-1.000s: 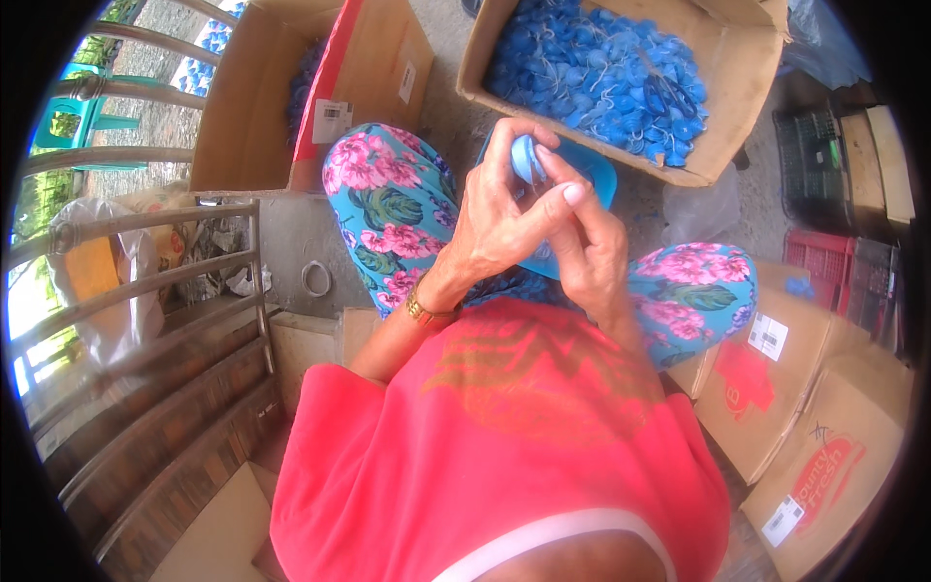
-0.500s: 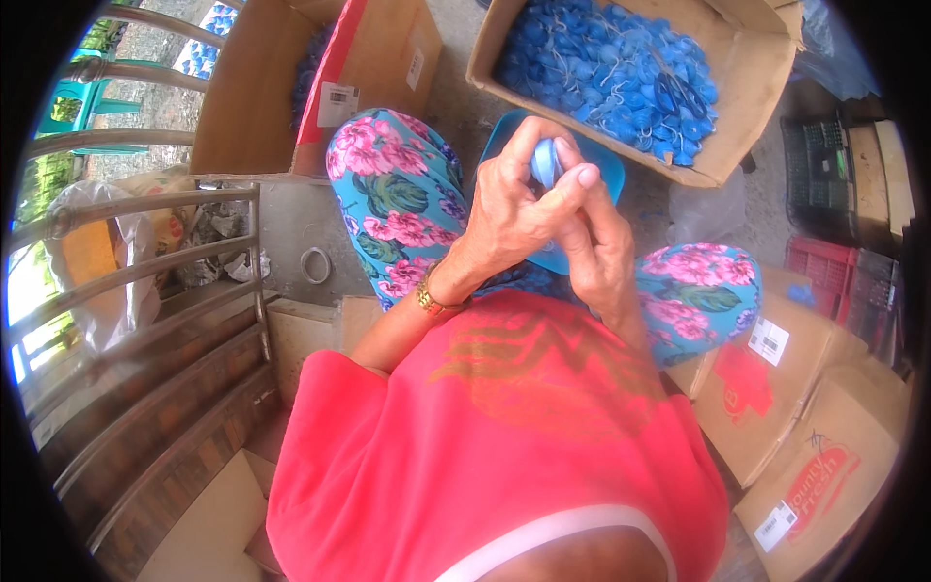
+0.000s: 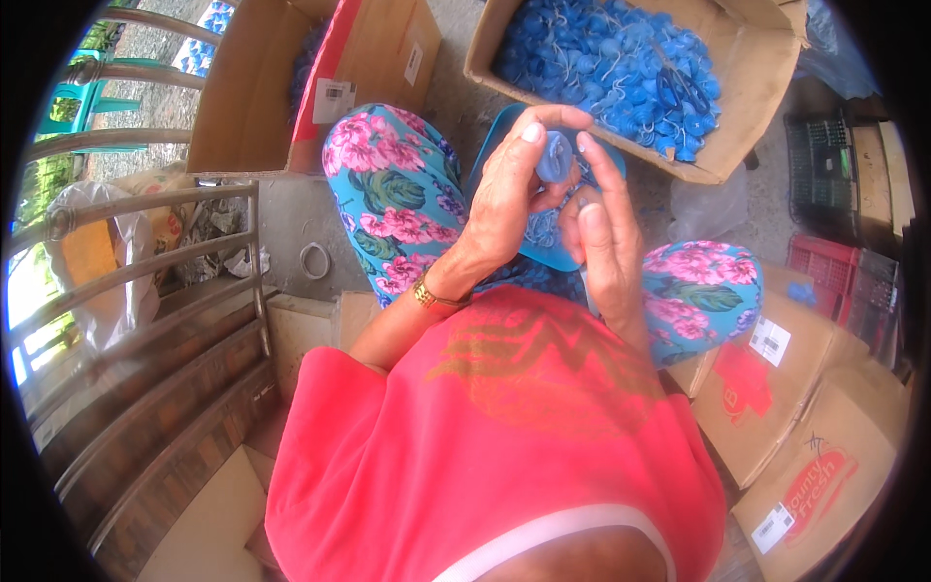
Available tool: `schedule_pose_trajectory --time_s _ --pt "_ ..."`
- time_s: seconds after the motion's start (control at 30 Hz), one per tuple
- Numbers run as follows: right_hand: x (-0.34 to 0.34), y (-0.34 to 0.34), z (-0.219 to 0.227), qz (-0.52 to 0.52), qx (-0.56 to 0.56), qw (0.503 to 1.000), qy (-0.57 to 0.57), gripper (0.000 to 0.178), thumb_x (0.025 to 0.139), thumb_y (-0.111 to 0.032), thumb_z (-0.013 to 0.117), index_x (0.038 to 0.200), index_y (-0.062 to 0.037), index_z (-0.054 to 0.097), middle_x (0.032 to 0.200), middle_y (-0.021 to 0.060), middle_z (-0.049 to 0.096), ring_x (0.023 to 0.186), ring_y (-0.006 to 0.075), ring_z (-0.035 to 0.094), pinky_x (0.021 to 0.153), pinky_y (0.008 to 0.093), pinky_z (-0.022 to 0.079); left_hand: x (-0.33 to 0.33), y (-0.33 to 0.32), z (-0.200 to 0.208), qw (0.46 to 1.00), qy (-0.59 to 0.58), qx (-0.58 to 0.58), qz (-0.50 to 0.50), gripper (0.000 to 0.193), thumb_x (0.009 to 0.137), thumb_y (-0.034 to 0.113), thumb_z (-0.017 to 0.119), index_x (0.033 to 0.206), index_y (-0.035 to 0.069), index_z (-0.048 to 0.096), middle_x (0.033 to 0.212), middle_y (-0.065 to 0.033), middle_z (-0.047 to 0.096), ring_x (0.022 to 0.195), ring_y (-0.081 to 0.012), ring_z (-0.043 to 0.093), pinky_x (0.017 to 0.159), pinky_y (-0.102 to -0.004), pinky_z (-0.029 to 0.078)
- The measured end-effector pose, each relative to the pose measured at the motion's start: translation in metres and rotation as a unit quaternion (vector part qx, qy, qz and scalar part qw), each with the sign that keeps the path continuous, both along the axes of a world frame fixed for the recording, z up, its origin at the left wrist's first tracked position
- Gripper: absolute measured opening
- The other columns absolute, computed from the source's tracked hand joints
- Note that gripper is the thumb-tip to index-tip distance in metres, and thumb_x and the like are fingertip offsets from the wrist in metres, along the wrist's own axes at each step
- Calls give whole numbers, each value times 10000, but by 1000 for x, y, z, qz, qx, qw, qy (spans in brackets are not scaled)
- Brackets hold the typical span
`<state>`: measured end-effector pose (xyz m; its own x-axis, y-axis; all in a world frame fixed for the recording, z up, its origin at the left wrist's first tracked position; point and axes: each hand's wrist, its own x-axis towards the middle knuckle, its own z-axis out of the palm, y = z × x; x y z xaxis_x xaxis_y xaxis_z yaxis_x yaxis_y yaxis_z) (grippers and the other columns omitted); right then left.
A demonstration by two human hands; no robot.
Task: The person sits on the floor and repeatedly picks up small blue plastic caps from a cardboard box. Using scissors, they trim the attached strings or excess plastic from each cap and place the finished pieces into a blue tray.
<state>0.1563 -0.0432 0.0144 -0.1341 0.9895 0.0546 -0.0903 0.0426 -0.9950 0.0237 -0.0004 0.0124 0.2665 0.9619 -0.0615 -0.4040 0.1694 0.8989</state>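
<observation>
A small, rounded blue piece [image 3: 556,158] sits at the thumb and fingers of my left hand [image 3: 497,199], which curves around it. My right hand [image 3: 611,238] is just beside it, thumb and forefinger apart, the forefinger reaching up near the piece. The other right fingers curl inward and are partly hidden, so a thread between the hands cannot be made out surely. Below both hands, in my lap, rests a blue tray [image 3: 609,155] with light blue stringy material [image 3: 543,229] in it, partly covered by my hands.
Beyond the tray, an open cardboard box [image 3: 752,92] holds many blue pieces with pale strings, and dark-handled scissors [image 3: 683,89] lie on them. Another box [image 3: 383,73] stands at the far left. A bamboo bench [image 3: 155,330] is on the left, cartons [image 3: 776,398] on the right.
The pinched fingers have spread apart. My right thumb and forefinger have come away from the blue piece, which now shows more of its face. The tray's contents have come into view.
</observation>
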Motion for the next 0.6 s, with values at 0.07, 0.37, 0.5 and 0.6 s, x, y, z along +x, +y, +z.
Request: schedule_pose_trajectory --time_s 0.07,0.37,0.5,0.6 --pt "0 0 -1 -20 44 997 -63 489 963 -221 502 1406 -40 399 1009 67 614 763 131 548 717 258 464 2 -1 -2 999 30 -10 17 493 991 425 271 1133 50 559 764 -13 534 638 -77 436 550 -220 329" --pt "-2 7 -4 -57 199 957 -201 445 943 -199 548 1351 -43 463 1053 150 641 771 238 646 682 312 509 1 -9 -3 944 297 120 75 439 1009 297 254 1073 18 587 868 -115 622 727 -205 576 655 -319 476" --pt "0 9 -9 -75 207 954 -203 410 936 -205 569 1311 -57 492 1089 151 646 766 247 670 666 311 513 2 -8 3 956 281 69 51 403 1008 258 286 1054 3 595 847 -130 641 723 -218 582 638 -335 473" --pt "0 10 -10 -69 207 961 -169 392 935 -214 575 1288 -63 498 1095 147 647 734 237 668 645 308 510 11 -10 7 969 208 72 110 469 1008 286 299 862 -36 608 593 -87 575 512 -147 519 501 -316 417"
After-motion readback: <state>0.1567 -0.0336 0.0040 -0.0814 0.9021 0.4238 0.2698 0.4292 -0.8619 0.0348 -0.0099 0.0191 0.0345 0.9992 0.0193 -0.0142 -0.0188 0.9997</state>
